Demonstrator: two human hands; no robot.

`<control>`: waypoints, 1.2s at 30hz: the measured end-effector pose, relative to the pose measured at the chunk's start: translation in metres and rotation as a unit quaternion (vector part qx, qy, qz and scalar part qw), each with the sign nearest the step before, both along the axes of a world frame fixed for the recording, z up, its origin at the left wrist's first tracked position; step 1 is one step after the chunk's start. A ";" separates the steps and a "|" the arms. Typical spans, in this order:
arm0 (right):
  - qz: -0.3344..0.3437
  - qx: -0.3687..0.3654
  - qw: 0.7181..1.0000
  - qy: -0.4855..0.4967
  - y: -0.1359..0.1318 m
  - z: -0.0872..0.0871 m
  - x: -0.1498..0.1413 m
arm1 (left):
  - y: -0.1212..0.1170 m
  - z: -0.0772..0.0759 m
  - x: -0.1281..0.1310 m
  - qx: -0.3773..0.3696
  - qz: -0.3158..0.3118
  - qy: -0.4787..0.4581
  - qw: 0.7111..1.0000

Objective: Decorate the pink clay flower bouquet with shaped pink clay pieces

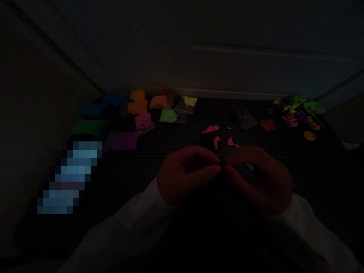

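My left hand (182, 174) and my right hand (263, 180) meet at the fingertips over a dark, finely ribbed table (142, 170). Both are closed in a pinch on a small dark piece (222, 163), which the dim light leaves as little more than a shadow. Just beyond the fingers lies a dark lump topped with a pink ruffled strip (211, 129) and a pink branched piece (217, 142). Beside it are a pink scrap (229, 141) and a smaller one touching the view of my right fingers. A pale flat thing (249, 167) shows partly behind my right hand.
Bagged soft clay lines the back left: purple (124, 141), pink (143, 121), green (88, 128), blue (113, 99), orange (138, 107) and light green (168, 115). Small coloured models, including a pink cup (291, 122), stand back right. A lit, blurred screen (69, 178) lies left.
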State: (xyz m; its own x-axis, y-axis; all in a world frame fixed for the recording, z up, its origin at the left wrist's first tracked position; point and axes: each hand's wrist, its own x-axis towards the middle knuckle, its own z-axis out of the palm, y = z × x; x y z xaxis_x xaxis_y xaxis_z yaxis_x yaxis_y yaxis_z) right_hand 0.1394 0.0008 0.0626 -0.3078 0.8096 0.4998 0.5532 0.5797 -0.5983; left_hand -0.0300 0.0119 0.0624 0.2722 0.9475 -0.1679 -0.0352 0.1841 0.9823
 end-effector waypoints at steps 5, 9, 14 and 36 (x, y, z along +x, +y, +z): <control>-0.001 -0.001 1.000 0.003 -0.001 0.000 0.000 | 0.000 -0.002 0.001 -0.003 0.003 0.000 1.000; -0.008 0.005 1.000 -0.005 -0.002 0.001 -0.001 | 0.000 -0.002 0.001 -0.002 0.006 0.000 1.000; -0.004 0.011 1.000 0.000 -0.003 0.002 -0.002 | 0.000 -0.002 0.001 -0.005 0.014 -0.001 1.000; 0.008 0.002 1.000 0.014 -0.001 0.003 -0.001 | 0.001 -0.004 0.000 0.002 0.005 -0.022 1.000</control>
